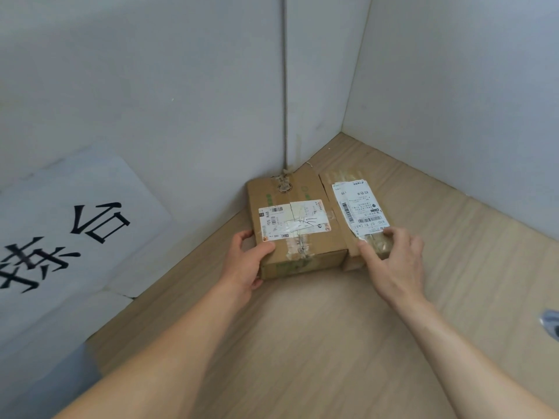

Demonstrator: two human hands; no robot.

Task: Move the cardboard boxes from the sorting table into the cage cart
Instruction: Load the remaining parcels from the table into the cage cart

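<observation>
The larger box [304, 261] is brown with green print and a white label. The slimmer box [334, 176], also brown, wears a white label with black barcodes. The walls [151, 86] are pale grey, the floor [332, 328] ribbed tan, and the white sheet [36, 207] bears black characters.

Wide open over the cardboard floor [302, 343], near and to the right. Walled off at the far corner by grey panels [151, 101], with the larger cardboard box [298, 225] close against them and touching the flat cardboard box [357, 213] beside it. Only a narrow strip left of the larger box, taken up by the left hand [245, 267].
</observation>
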